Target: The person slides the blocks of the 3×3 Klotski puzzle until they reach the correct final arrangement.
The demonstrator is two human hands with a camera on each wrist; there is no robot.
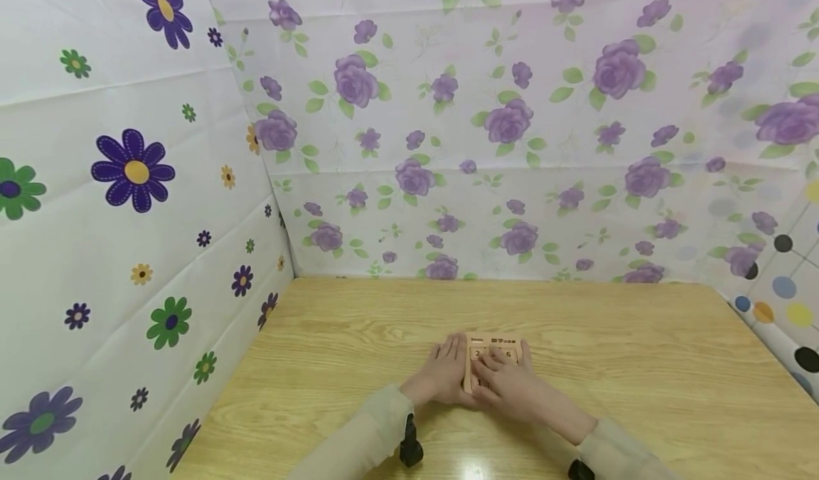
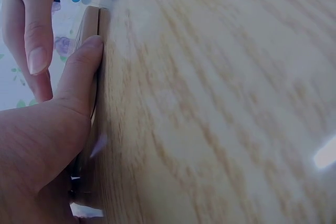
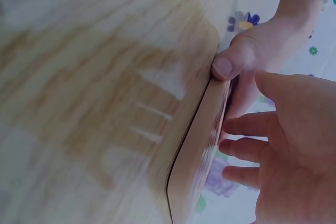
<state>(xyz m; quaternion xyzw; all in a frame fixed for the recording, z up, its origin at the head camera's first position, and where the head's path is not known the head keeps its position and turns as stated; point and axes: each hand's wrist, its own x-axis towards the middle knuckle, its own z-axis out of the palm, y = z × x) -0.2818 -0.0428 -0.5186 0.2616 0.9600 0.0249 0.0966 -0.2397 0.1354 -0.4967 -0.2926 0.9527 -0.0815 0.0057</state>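
A flat wooden number puzzle board lies on the table, with printed characters along its far edge and numbered squares such as 2 and 6 below. My left hand holds the board at its left side, fingers along that side and thumb at the near edge. Over the board's face is my right hand, its fingers spread and fingertips right at the squares, hiding most of them. One right finger extends along the right side. From the right wrist, the board's thin side and the left thumb pressed at its corner show.
The wood-grain table extends around the board. Behind it hangs a cloth with purple roses; a daisy-print cloth covers the left side, and a dotted cloth the right. Dark wrist devices sit at both sleeves.
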